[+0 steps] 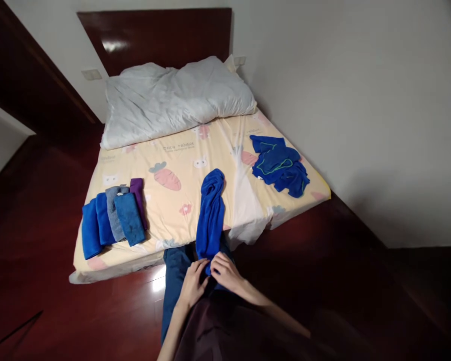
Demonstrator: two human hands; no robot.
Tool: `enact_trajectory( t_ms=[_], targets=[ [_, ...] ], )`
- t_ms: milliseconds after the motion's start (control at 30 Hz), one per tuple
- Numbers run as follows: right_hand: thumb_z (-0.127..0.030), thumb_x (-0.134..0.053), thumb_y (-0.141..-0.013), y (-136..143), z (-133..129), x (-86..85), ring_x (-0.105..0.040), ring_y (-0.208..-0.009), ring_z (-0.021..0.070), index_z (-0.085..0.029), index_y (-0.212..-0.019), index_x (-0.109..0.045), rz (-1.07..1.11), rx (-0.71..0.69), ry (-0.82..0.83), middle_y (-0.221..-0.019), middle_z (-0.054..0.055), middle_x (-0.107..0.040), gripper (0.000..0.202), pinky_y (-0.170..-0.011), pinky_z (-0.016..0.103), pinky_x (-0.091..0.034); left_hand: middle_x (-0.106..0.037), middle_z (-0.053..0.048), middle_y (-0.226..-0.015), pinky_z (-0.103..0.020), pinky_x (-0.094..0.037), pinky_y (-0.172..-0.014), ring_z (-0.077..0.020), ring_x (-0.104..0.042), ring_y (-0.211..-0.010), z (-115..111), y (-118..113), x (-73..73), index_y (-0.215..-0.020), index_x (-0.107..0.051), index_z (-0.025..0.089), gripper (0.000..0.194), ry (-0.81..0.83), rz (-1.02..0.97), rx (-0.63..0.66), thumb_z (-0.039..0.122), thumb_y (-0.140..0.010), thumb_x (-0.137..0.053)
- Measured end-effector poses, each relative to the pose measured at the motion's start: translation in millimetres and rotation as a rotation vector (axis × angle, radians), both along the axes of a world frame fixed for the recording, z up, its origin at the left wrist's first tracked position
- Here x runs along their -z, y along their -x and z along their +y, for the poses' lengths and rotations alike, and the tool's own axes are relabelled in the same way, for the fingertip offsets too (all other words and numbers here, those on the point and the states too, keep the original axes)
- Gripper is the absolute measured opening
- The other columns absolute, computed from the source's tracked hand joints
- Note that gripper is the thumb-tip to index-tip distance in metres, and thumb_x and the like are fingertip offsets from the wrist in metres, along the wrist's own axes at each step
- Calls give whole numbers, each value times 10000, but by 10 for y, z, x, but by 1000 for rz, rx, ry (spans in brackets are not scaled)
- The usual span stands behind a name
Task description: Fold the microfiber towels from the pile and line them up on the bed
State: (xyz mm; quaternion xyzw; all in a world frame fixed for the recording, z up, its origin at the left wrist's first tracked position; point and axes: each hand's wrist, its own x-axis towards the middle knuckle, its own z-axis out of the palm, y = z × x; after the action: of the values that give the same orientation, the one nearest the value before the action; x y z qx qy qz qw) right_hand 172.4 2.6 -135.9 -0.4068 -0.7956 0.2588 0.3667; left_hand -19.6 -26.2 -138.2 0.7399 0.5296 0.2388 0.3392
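A bright blue towel [211,215], gathered lengthwise into a long strip, runs from the bed over its front edge to my body. Its near end is pinched between my left hand [194,282] and my right hand [225,272], which are close together with fingers curled on the cloth. The far end lies bunched on the sheet. On the left of the bed sit several folded towels in a row: blue ones [92,229], a grey one [116,213], a teal-blue one [130,219] and a purple one [138,198].
A crumpled pile of blue cloths with green edging [280,165] lies on the right of the bed. A white quilt [176,98] stretches across the head end, before a dark wooden headboard [161,37]. The yellow printed sheet [165,205] covers the mattress. A wall stands to the right.
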Motion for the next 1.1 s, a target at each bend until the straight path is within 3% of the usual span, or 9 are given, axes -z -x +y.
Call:
enact_trajectory(
  t_ms=[133, 233, 333, 433, 533, 633, 800, 933, 1100],
  targets=[
    [-48, -546, -839, -116, 431, -451, -608, -817, 199, -235, -740, -580, -21, -101, -61, -753, 15, -632, 214, -825, 331, -502, -595, -149, -1402, -452, -487, -1107, -270, -599, -1278, -113, -93, -301, -1498, -453, 213, 575, 3, -109, -110, 384, -963, -578],
    [-52, -581, -816, 138, 394, -644, -650, -788, 173, -238, -819, -603, 57, -143, -12, -808, -3, -667, 187, -807, 280, -518, -636, -140, -1316, -435, -515, -1057, -269, -636, -1199, -135, -1, -490, -1386, -534, 207, 453, -74, -160, -235, 390, -972, -547],
    [-70, -629, -797, 545, 70, -650, -689, -798, 175, -251, -881, -623, 109, -100, 32, -858, -11, -706, 199, -788, 259, -531, -675, -123, -1185, -427, -550, -987, -275, -661, -1107, -191, 184, -541, -1190, -620, 206, 315, -231, -160, -326, 360, -932, -526],
    [-98, -676, -775, 866, -288, -549, -685, -725, 164, -267, -879, -619, 131, -60, 107, -816, -37, -706, 207, -730, 240, -531, -695, -103, -1103, -417, -581, -919, -278, -680, -1040, -319, 409, -450, -1091, -637, 225, 281, -325, -132, -374, 300, -856, -502],
    [-111, -716, -762, 934, -466, -487, -642, -652, 137, -260, -867, -611, 130, -98, 162, -770, -54, -675, 211, -676, 214, -511, -707, -88, -1083, -405, -598, -887, -281, -694, -1026, -479, 624, -349, -1093, -651, 241, 320, -342, -73, -354, 254, -805, -512],
    [-29, -645, -743, 801, -460, -515, -603, -661, 120, -243, -883, -614, 119, -188, 143, -781, -48, -639, 258, -680, 198, -490, -703, -79, -1167, -395, -587, -939, -274, -687, -1100, -623, 763, -372, -1182, -665, 250, 451, -358, -39, -282, 167, -784, -471],
    [39, -505, -630, 649, -350, -606, -586, -783, 154, -227, -898, -609, 138, -71, 135, -862, -3, -579, 392, -728, 233, -489, -712, -61, -1158, -364, -578, -924, -239, -701, -1055, -735, 779, -667, -1267, -681, 272, 539, -415, -32, -268, 98, -835, -410],
    [-38, -536, -780, 671, -308, -695, -606, -961, 212, -221, -816, -599, 225, 177, 90, -956, 56, -638, 197, -874, 327, -505, -737, -67, -1027, -351, -572, -816, -214, -702, -901, -728, 704, -961, -1224, -701, 253, 449, -623, -156, -326, 92, -884, -456],
    [-177, -498, -945, 520, -298, -791, -680, -973, 201, -223, -883, -619, 346, 161, 171, -1000, 68, -726, 143, -914, 345, -532, -727, -52, -798, -265, -480, -596, -150, -637, -635, -734, 679, -1301, -1123, -723, 190, 277, -879, -255, -364, 108, -885, -607]
  ],
)
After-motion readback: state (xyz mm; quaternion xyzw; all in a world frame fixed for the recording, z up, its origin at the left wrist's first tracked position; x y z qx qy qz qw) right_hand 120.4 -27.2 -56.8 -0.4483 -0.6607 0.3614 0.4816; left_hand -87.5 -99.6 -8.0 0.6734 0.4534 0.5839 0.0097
